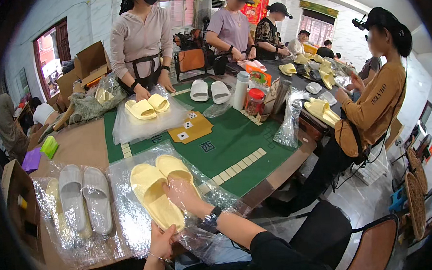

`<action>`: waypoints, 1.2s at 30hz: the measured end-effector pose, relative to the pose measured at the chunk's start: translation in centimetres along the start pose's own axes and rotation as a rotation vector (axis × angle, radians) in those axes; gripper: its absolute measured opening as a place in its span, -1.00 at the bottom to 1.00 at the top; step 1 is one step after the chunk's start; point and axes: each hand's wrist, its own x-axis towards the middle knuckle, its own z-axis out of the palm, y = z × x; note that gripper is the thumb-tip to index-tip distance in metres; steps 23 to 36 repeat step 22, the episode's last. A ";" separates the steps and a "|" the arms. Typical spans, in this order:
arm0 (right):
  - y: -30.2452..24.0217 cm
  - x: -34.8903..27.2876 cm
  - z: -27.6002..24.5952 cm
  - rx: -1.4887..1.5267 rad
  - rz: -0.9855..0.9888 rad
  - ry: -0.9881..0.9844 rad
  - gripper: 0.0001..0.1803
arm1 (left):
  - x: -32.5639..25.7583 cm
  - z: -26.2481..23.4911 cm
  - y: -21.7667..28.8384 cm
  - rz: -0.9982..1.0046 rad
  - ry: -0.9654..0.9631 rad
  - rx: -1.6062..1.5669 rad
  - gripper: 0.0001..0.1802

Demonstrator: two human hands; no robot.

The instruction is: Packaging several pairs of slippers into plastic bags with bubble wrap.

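Busy workroom, several people around a green felt-topped game table point(226, 144) with a brown wooden rim, more slippers and bags far and right. Near edge: a pair of pale yellow foam slide slippers point(160, 187) lies side by side inside a clear crinkly plastic bag point(132, 208). Left hand point(161, 241) pinches the near heel of the left slipper, thumb on top, fingers curled under the bag edge. Right hand point(182, 194) is inside the bag mouth, fingers pressed together flat on the right slipper, wrist with a dark watch. Just left, a pair of grey foam slippers point(85, 195) sits bagged in clear plastic, touching the yellow pair's bag. Risk, as I judge it: the thin film could tear or bunch around the right wrist, or a slipper slide off the near edge, since the bag overhangs the rim.
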 end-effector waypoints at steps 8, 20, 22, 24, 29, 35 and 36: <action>-0.1 -9.2 -2.4 0.142 -0.391 -0.409 -0.26 | -1.5 -1.9 1.9 0.012 0.110 -0.122 -0.40; 2.5 -13.5 -13.2 0.570 0.195 -0.315 -0.77 | -2.1 -5.0 13.5 0.163 -0.018 0.081 -0.30; 2.5 -12.2 -10.4 0.443 -0.017 -0.160 -0.69 | -3.2 -8.2 15.9 0.186 0.042 0.138 -0.33; 2.5 -12.2 -10.4 0.443 -0.017 -0.160 -0.69 | -3.2 -8.2 15.9 0.186 0.042 0.138 -0.33; 2.5 -12.2 -10.4 0.443 -0.017 -0.160 -0.69 | -3.2 -8.2 15.9 0.186 0.042 0.138 -0.33; 2.5 -12.2 -10.4 0.443 -0.017 -0.160 -0.69 | -3.2 -8.2 15.9 0.186 0.042 0.138 -0.33; 2.5 -12.2 -10.4 0.443 -0.017 -0.160 -0.69 | -3.2 -8.2 15.9 0.186 0.042 0.138 -0.33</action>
